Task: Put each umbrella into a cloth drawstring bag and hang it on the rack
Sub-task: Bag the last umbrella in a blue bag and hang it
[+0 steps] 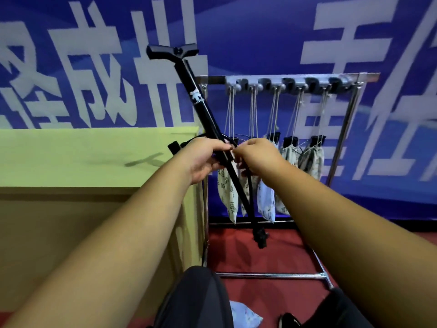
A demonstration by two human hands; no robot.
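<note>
A long black umbrella point(201, 100) with a T-shaped handle slants from upper left down to its tip near the floor. My left hand point(203, 159) grips its shaft at mid-length. My right hand point(256, 156) pinches something small next to the shaft, with its fingers curled; what it pinches is hidden. Behind both hands a metal rack point(295, 80) carries several leaf-print cloth drawstring bags point(311, 159) that hang by cords from its hooks, each with a black umbrella end sticking out of the top.
A yellow-green table point(82, 150) stands to the left, its corner close to the rack's left post. The rack's base bars point(272, 275) run across the red floor. One more printed cloth bag point(244, 316) lies on the floor by my knees. A blue banner covers the wall.
</note>
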